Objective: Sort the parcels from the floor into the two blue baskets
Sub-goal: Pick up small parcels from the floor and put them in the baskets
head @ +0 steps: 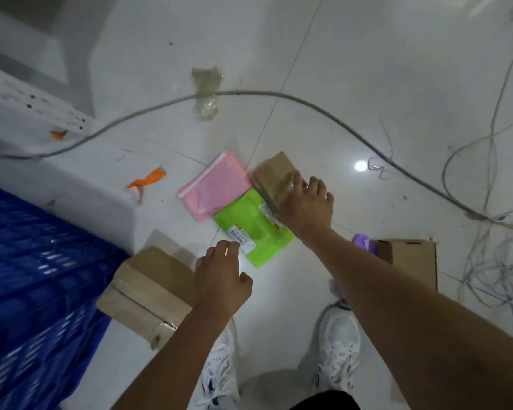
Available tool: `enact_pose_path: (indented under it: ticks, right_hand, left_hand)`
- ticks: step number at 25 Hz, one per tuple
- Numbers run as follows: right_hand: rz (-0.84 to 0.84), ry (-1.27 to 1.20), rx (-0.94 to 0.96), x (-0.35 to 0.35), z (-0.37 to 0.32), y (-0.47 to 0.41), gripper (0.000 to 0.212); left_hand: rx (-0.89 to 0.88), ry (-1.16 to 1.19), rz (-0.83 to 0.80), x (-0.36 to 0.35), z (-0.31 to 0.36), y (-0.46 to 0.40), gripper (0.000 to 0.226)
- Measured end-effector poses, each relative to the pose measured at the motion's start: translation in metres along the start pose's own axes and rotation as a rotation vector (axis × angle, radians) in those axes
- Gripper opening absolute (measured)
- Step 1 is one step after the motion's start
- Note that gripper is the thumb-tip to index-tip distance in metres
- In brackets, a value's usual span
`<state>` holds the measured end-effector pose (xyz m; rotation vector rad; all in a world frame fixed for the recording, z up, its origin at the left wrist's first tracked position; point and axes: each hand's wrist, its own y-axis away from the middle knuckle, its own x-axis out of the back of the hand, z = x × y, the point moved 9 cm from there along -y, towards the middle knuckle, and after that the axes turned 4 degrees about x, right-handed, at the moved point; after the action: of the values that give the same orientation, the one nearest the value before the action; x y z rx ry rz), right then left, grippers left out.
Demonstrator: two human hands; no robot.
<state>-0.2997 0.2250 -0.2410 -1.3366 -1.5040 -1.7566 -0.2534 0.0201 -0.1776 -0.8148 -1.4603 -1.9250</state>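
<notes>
- Where the white tiled floor (353,69) meets one blue basket (27,276), five parcels lie: two taped brown boxes, an open carton, one pink mailer (214,187), one green mailer (255,229)
- Right hand (308,202) grips the small box (274,176)
- Left hand (222,279) hovers, fingers loosely curled, empty

The floor (353,69) is glossy pale tile that mirrors a lamp. The small box (274,176) and the larger box (148,285) are matt brown cardboard under shiny clear tape. The pink mailer (216,187) and the green mailer (255,232) are smooth plastic film. The basket (36,276) is hard blue latticed plastic.
</notes>
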Motion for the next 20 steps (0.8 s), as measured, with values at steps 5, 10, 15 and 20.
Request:
enact_pose_path:
  ticks: [5,10,15,20]
  right_hand:
    - [-0.128,-0.572,-0.091,-0.038,0.017,0.002,0.099]
    - [-0.378,-2.016,-0.951,-0.064,0.044,0.105,0.028]
    - [-0.209,-1.993,-1.384,-0.102,0.077,0.17,0.038]
    - [-0.397,-0.629,-0.626,-0.063,0.131,0.136,0.097]
  left_hand:
    - [0.06,0.132,-0.042,-0.019,-0.02,0.007,0.056]
    - [0.119,0.261,-0.058,0.0,-0.026,0.04,0.054]
    - [0.154,0.224,-0.144,-0.003,-0.022,0.051,0.056]
    - [0.14,0.219,-0.168,-0.007,-0.009,0.033,0.055]
